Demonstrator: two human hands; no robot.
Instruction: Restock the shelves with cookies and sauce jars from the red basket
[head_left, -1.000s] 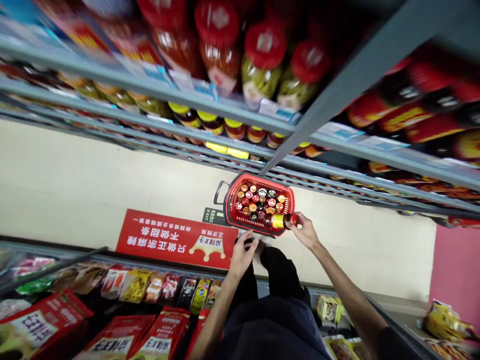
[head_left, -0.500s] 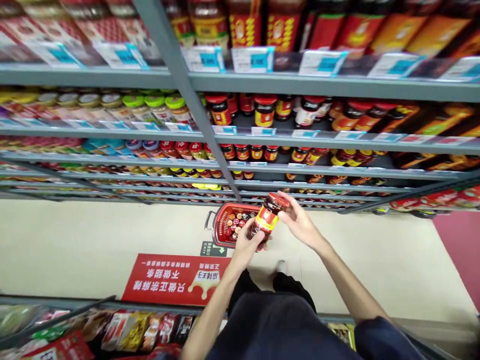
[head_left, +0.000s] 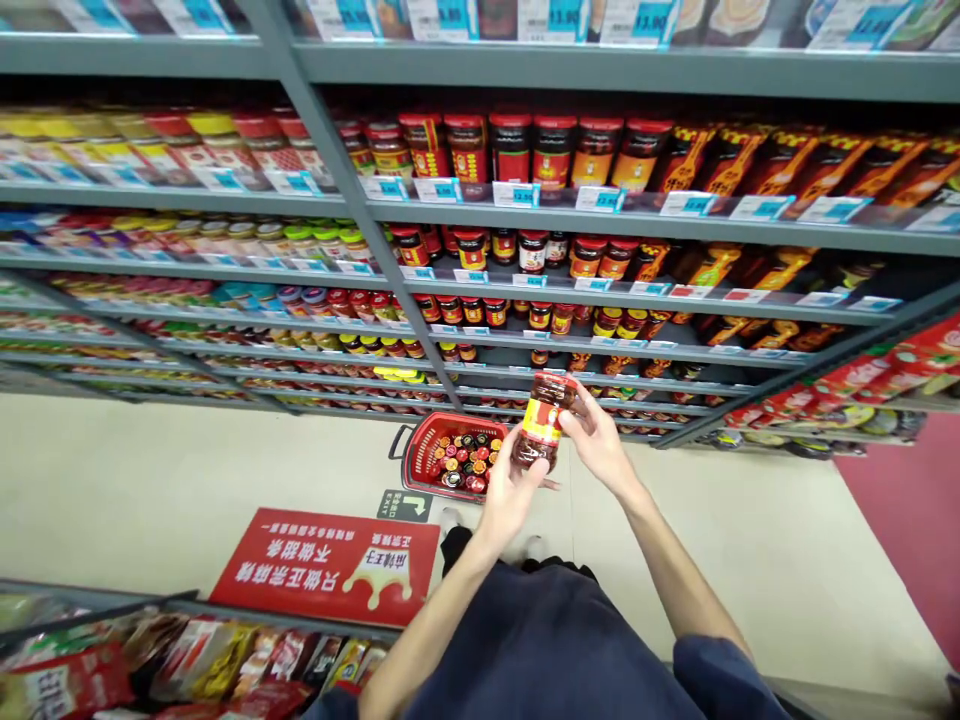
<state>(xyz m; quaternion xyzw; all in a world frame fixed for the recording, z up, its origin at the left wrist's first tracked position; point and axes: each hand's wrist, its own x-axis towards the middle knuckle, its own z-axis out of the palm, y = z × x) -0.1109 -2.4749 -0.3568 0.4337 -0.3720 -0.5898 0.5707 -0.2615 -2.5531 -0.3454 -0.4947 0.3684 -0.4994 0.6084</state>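
Between my two hands is a sauce jar (head_left: 541,420) with a red lid, dark reddish contents and a red and yellow label. My left hand (head_left: 510,490) grips its lower part, thumb near the base. My right hand (head_left: 596,440) holds the upper right side, its fingers round behind near the lid. The jar leans slightly, lid away from me. Below and to the left, a red shopping basket (head_left: 420,455) stands on the floor with several lidded jars in it. Part of the basket's right side is hidden by my left hand and the jar.
Ahead, shelves hold rows of sauce jars (head_left: 555,150) with price tags along the edges (head_left: 517,194). A red floor sign (head_left: 300,560) and a green exit marker (head_left: 403,505) lie to the left. Bagged goods (head_left: 217,660) fill a shelf at lower left.
My view has shifted, showing more of the upper shelves. The jar has turned more upright in my hands, and both hands still hold it. More of the basket's contents shows.
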